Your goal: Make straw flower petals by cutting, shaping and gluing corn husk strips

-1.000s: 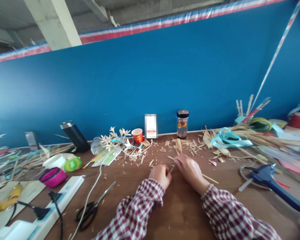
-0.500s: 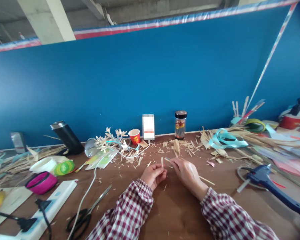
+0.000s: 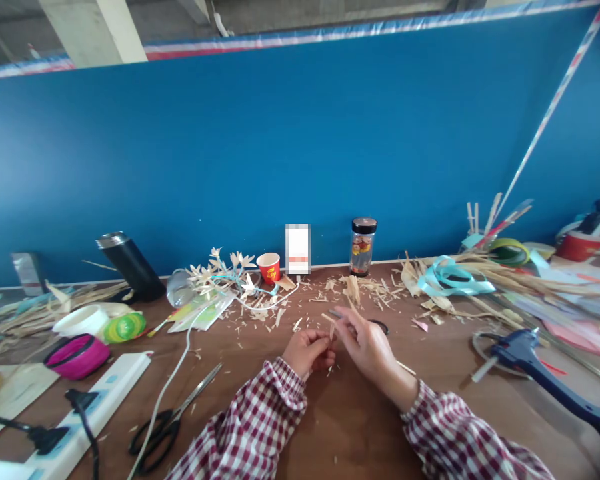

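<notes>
Right hand [image 3: 373, 348], grip unclear, has shifted left, nearer the thin, pale, near-upright strip [image 3: 331, 331] the left hand [image 3: 307, 353] pinches.

On my feed, I now see my right hand [image 3: 367, 347] with its fingertips drawn in close to the left's pale strip [image 3: 331, 332], and a dark loop [image 3: 384, 324] newly showing beside that hand.

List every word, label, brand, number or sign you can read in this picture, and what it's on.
None can be read with certainty.
Red paper cup: yellow marking, too small and blurred to read.
White device by the blue wall: pixelated, with a reddish band; nothing legible.
Lidded jar: red and orange patches, no lettering I can make out.
</notes>
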Demonstrator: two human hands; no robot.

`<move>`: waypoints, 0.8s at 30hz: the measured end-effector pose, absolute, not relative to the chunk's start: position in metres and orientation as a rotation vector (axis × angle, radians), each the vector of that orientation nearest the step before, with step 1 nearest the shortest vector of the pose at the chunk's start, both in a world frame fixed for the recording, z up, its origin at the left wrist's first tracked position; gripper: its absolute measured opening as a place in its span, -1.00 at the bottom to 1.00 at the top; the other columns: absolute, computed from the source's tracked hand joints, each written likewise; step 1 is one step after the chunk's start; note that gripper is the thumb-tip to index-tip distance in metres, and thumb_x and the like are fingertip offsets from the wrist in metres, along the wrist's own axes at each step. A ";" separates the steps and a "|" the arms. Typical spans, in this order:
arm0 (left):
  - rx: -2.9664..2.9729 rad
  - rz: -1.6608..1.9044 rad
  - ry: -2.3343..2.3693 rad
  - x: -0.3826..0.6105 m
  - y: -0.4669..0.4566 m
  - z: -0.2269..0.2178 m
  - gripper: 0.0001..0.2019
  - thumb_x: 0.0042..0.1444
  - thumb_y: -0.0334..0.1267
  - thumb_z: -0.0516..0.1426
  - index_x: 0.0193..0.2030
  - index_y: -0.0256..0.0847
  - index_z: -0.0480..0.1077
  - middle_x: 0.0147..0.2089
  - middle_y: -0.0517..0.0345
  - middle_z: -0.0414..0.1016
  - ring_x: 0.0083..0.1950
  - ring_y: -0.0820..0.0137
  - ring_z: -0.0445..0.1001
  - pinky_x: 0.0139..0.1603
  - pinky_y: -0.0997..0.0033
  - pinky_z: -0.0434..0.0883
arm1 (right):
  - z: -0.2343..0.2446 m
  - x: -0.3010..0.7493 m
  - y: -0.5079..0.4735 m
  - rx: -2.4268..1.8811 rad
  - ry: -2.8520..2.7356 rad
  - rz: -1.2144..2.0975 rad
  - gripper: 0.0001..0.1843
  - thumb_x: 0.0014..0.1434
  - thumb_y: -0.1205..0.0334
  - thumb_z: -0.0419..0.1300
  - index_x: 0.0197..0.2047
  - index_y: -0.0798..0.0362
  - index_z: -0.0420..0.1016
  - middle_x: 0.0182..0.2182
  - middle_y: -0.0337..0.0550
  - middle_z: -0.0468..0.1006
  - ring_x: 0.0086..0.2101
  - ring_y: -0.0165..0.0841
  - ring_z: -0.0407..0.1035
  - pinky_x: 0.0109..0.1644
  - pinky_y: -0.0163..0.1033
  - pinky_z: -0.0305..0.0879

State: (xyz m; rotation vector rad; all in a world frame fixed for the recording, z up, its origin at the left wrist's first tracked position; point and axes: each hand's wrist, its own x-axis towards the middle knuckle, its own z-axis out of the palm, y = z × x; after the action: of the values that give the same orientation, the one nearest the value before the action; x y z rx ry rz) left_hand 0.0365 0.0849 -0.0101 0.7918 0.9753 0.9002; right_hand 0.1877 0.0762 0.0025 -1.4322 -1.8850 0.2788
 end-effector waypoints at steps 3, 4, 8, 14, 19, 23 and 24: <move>0.867 0.877 0.973 0.036 0.083 -0.015 -0.70 -0.24 -0.20 0.32 -0.41 -0.39 0.45 -0.53 0.11 0.49 -0.59 0.56 0.41 -0.57 0.60 0.40 | 0.006 0.187 0.074 -1.433 -1.894 0.307 -0.77 0.21 0.15 -0.02 -0.26 0.01 0.43 -0.47 -0.23 0.54 -0.49 -0.39 0.40 -0.42 -0.38 0.17; 0.889 0.871 0.969 0.036 0.083 -0.015 -0.67 -0.25 -0.16 0.32 -0.40 -0.38 0.45 -0.52 0.10 0.49 -0.58 0.55 0.41 -0.56 0.59 0.40 | 0.006 0.188 0.074 -1.439 -1.897 0.305 -0.76 0.21 0.15 -0.03 -0.32 0.01 0.43 -0.50 -0.24 0.53 -0.50 -0.39 0.39 -0.42 -0.38 0.17; 0.955 0.851 0.962 0.036 0.082 -0.015 -0.60 -0.28 -0.10 0.32 -0.35 -0.38 0.45 -0.49 0.07 0.52 -0.57 0.52 0.44 -0.56 0.56 0.40 | 0.004 0.188 0.074 -1.431 -1.912 0.310 -0.75 0.22 0.15 -0.04 -0.35 0.01 0.42 -0.49 -0.24 0.53 -0.50 -0.41 0.38 -0.41 -0.38 0.16; 0.947 0.895 1.025 0.036 0.085 -0.016 -0.63 -0.27 -0.08 0.30 -0.42 -0.37 0.43 -0.53 0.08 0.51 -0.58 0.53 0.43 -0.56 0.56 0.40 | 0.000 0.188 0.076 -1.362 -1.864 0.382 -0.77 0.18 0.17 0.01 -0.15 0.03 0.39 -0.43 -0.20 0.54 -0.47 -0.38 0.40 -0.39 -0.36 0.21; 1.003 0.972 1.038 0.035 0.085 -0.015 -0.70 -0.19 -0.12 0.26 -0.43 -0.35 0.43 -0.54 0.15 0.48 -0.59 0.55 0.40 -0.56 0.56 0.39 | 0.002 0.187 0.077 -1.250 -1.905 0.516 -0.68 0.13 0.26 0.06 -0.03 0.09 0.32 -0.34 -0.17 0.54 -0.49 -0.43 0.36 -0.39 -0.36 0.23; 1.057 0.955 1.059 0.037 0.081 -0.011 -0.77 -0.16 -0.17 0.24 -0.46 -0.34 0.41 -0.55 0.17 0.48 -0.61 0.55 0.39 -0.58 0.55 0.38 | 0.003 0.187 0.076 -1.247 -1.991 0.592 -0.80 0.17 0.24 0.01 -0.32 0.04 0.45 -0.47 -0.24 0.53 -0.47 -0.42 0.36 -0.39 -0.38 0.20; 1.064 0.951 1.069 0.038 0.080 -0.010 -0.78 -0.15 -0.18 0.24 -0.46 -0.33 0.40 -0.56 0.18 0.47 -0.62 0.55 0.38 -0.58 0.55 0.38 | 0.002 0.187 0.075 -1.256 -1.990 0.607 -0.79 0.18 0.23 0.00 -0.35 0.04 0.46 -0.49 -0.24 0.52 -0.47 -0.42 0.37 -0.39 -0.38 0.20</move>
State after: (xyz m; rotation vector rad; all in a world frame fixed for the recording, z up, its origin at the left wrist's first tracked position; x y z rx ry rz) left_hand 0.0378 0.0796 -0.0101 1.0637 1.0685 0.9508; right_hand 0.1867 0.0755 0.0021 -1.2559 -1.9896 0.6065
